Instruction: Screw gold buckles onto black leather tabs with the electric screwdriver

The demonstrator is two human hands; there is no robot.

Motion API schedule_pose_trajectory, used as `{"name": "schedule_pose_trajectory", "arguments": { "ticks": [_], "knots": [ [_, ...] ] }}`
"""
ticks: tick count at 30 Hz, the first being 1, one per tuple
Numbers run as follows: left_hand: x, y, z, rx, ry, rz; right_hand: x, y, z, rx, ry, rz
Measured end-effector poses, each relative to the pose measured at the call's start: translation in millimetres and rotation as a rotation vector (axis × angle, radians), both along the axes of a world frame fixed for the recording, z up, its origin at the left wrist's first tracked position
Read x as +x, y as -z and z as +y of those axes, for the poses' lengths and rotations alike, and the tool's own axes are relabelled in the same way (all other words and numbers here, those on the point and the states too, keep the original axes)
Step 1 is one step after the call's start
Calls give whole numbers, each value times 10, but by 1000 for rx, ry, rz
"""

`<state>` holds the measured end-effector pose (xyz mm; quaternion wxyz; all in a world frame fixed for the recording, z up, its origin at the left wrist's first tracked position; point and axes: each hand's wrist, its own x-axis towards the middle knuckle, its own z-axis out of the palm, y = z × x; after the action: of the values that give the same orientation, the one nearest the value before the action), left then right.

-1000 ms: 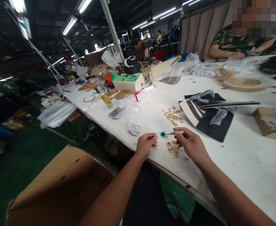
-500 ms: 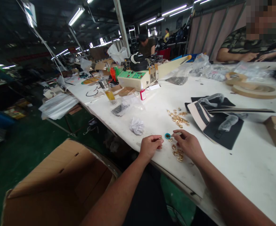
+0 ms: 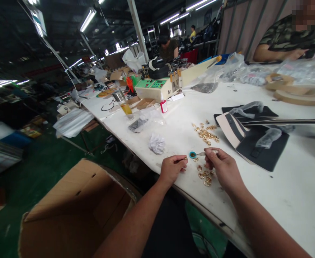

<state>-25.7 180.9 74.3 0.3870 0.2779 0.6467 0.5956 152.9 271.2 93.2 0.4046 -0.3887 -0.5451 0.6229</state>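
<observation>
A gold fitting (image 3: 184,158) is pinched in the left hand (image 3: 172,168), and a stick (image 3: 203,153) clasped in the right hand (image 3: 223,167) is seemingly dipped into a blue cap (image 3: 192,154); steady aim is needed.

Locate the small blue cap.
In the head view the blue cap sits on the white table, between the left hand and right hand, just beyond the near gold buckles.

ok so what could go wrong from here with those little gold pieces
1. The gold piece is pinched only in the fingers of the left hand, near the edge of the table; it might slip and fall off.
2. The right hand sits beside the loose gold pieces and could scatter them.
3. The thin tool could knock the small blue cap over.
</observation>
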Motion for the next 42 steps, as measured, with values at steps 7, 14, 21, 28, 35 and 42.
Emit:
{"name": "schedule_pose_trajectory", "arguments": {
  "ticks": [7, 14, 21, 28, 35, 42],
  "knots": [
    [19, 33, 2, 1, 2, 11, -3, -80, -77, 68, -27, 1],
    [16, 38, -16, 12, 39, 43, -11, -131, -114, 99, -33, -55],
    [6, 76, -20, 10, 64, 77, -20, -83, -115, 129, -46, -95],
    [8, 63, -13, -1, 67, 89, -16, -49, -100, 159, -57, -133],
    [17, 46, -18, -7, 69, 97, -31, -54, -103, 152, -59, -145],
    [22, 46, -19, -15, 72, 111, -40, -31, -100, 159, -74, -136]
  ]
}}
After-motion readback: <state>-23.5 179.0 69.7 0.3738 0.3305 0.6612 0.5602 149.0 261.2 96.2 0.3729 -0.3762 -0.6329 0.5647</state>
